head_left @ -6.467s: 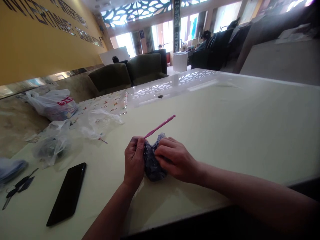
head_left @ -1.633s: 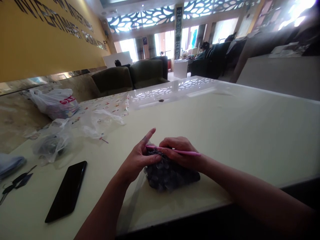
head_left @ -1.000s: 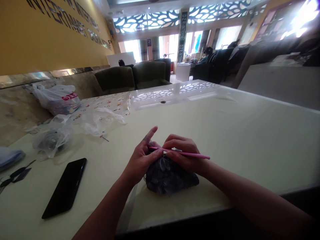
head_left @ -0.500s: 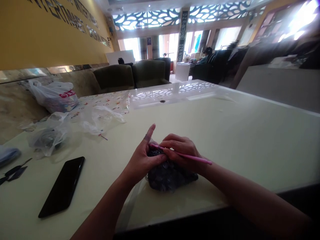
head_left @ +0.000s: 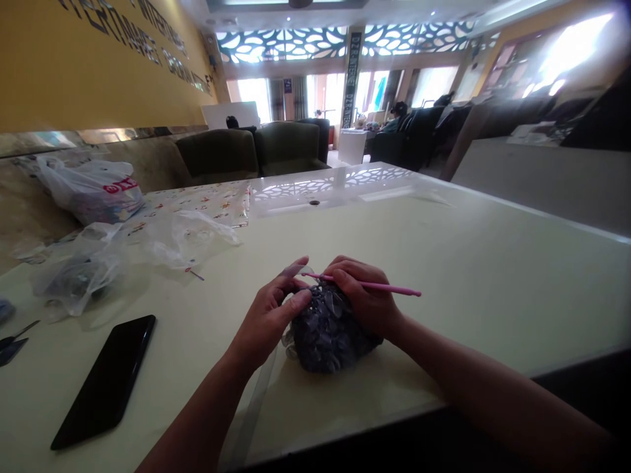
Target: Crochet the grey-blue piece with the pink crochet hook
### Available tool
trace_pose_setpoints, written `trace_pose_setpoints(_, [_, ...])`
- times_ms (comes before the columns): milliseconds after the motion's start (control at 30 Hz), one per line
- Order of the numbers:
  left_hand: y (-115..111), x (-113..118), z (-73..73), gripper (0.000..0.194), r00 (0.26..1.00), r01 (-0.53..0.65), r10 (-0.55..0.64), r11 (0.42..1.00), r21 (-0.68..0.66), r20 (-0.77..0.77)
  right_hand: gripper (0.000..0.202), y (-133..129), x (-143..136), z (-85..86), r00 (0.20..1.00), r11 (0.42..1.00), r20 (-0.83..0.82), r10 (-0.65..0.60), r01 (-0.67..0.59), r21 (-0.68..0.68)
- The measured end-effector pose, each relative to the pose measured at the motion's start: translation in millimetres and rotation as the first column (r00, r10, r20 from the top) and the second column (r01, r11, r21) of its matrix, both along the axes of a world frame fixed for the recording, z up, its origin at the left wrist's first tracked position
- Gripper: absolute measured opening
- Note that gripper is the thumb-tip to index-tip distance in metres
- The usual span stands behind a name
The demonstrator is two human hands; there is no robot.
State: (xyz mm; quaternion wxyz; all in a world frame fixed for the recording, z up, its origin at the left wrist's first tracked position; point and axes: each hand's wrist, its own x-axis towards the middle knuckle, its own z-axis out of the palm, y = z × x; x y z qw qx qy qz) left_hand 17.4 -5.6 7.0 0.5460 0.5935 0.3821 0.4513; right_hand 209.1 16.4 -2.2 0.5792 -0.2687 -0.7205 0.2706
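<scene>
A dark grey-blue crocheted piece (head_left: pixel 330 335) with glossy, petal-like bits rests on the pale table in front of me. My left hand (head_left: pixel 273 312) pinches its upper left edge between thumb and fingers, and a translucent strip passes by the forefinger. My right hand (head_left: pixel 367 295) is closed around a pink crochet hook (head_left: pixel 389 288); its tip points left over the top of the piece, close to my left fingers. The lower fingers of my right hand are hidden behind the work.
A black phone (head_left: pixel 106 381) lies at the left, with thin plastic bags (head_left: pixel 83 276) and a small red pin (head_left: pixel 194 273) beyond it. Further back stand a full white bag (head_left: pixel 98 190) and green chairs (head_left: pixel 288 148). A person sits in the distance.
The left forefinger, raised before, has bent down toward the piece. The pink hook now lies more level, and its tip shows above the work. The whole view has shifted slightly.
</scene>
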Motion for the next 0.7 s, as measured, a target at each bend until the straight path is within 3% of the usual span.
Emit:
trace_pose_setpoints(67, [1,0,-1.7,0.042,0.999,-0.026,0.026,1.000,-0.007,0.025,0.025,1,0,-0.3,1.000,1.000,-0.016,-0.006,0.006,-0.008])
trace_pose_setpoints(167, [1,1,-1.8,0.057,0.995,-0.043,0.047,0.998,-0.041,0.090,0.025,1,0,-1.0,0.999,1.000,-0.044,0.017,-0.017,-0.008])
trace_pose_setpoints(367, [0,1,1.0,0.069,0.984,0.027,-0.006,0.993,-0.118,0.181,0.024,-1,1,0.2,0.997,0.998,-0.048,0.065,-0.064,0.003])
trace_pose_setpoints(600, [6,-3,1.4,0.065,0.957,0.105,-0.026,0.959,-0.264,0.288,0.024,0,5,2.4,0.991,0.992,-0.044,0.127,-0.128,-0.017])
trace_pose_setpoints(700, [8,-5,3.7,0.057,0.962,0.090,-0.015,0.961,-0.261,0.274,0.025,5,10,6.7,0.971,0.971,0.026,0.237,-0.236,-0.034])
